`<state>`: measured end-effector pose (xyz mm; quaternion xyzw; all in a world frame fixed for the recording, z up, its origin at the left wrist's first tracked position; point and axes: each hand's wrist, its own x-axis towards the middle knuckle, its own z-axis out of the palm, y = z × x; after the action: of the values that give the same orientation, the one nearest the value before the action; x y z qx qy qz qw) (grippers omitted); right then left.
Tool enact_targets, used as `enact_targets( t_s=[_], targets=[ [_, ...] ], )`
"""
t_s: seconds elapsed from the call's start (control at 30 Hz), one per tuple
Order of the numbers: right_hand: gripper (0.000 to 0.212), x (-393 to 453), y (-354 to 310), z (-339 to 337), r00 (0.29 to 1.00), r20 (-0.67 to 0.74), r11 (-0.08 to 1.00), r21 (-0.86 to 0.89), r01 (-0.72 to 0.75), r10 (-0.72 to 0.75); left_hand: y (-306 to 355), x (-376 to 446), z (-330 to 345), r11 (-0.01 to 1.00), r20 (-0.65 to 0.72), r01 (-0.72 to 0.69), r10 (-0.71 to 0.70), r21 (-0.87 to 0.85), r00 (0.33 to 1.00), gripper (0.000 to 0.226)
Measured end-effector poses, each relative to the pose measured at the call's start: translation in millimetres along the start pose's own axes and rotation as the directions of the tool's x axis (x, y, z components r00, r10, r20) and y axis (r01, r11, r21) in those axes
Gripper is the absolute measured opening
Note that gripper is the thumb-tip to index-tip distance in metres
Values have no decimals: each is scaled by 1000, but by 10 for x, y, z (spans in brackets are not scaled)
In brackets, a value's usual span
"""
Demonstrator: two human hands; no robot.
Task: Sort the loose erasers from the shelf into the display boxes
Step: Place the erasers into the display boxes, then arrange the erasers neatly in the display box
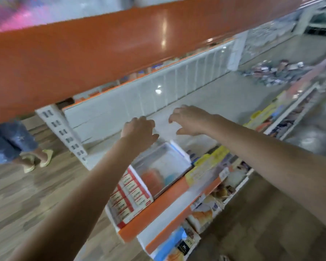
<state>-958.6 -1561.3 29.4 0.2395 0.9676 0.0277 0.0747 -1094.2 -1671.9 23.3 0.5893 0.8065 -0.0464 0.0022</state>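
Setting: shop aisle with wood-look flooring (17,194); orange-edged shelving tilts across the view, all of it blurred by motion
Shelf: white shelf (224,95) mostly bare along its middle; orange front strip (167,196) runs along its near edge
Loose erasers: a scattered, blurry pile (277,72) at the far right end of the shelf, well apart from both hands; single pieces cannot be made out
Display boxes: one open box (162,164) at the near left end, pale inside with an orange and a blue smear at its bottom; just left of it a box of red-and-white packs (129,194) in rows
Left hand: left hand (139,129) reaches in above the open box; fingers curled downward, nothing seen in them
Right hand: right hand (190,119) beside it, fingers spread and bent, empty, hovering over bare shelf
Bystander: someone in denim (6,140) and pale shoes stands at far left
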Motion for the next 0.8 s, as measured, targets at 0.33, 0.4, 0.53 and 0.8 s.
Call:
enact_targets(
  t_s=[0.33,0.4,0.53,0.8],
  targets=[
    [51,-1148,2339,461,894,67,896,6,-444,443,2553,1273,-180,958,20,-287,287,0,958,54],
    [51,-1401,2839,565,861,78,863,10,-505,503,3110,1502,-229,949,28,-314,314,-17,949,54],
    [53,-1758,3682,726,800,146,800,76,-595,582,4005,1941,-255,938,34,-346,346,-26,937,51],
    [49,-1863,4933,1058,764,163,743,179,-645,625,5022,2921,-239,929,72,-328,344,-171,936,32]
  ],
)
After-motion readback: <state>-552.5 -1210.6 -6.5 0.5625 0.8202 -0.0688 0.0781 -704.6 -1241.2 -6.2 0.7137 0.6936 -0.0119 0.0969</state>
